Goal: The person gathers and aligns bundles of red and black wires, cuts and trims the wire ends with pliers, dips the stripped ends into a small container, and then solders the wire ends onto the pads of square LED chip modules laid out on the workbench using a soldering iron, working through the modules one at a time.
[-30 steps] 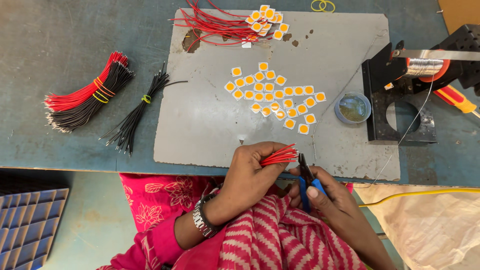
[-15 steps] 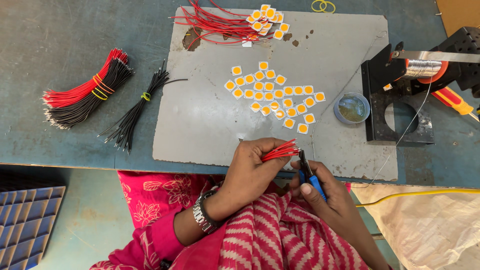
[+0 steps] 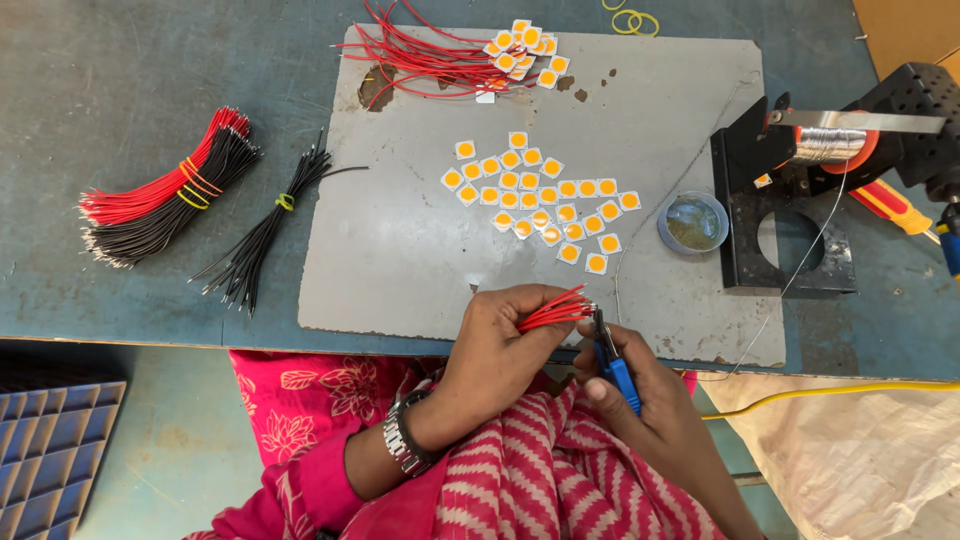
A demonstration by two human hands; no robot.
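Head view: my left hand (image 3: 500, 345) is clamped on a bundle of red wires (image 3: 552, 310) over the bench (image 3: 100, 80) edge; my right hand (image 3: 640, 400) grips blue-handled cutters (image 3: 610, 358) at their tips. Thin, floppy wires: pinch them near the ends.

A small bunch of short red wires (image 3: 552, 310) lies pinched together, fanned slightly, its bare ends pointing right (toward the cutter). Touching those ends is a pair of blue-handled cutters (image 3: 610, 357), held upright with dark jaws up at the wire tips, at the near edge of the grey mat on the surface.
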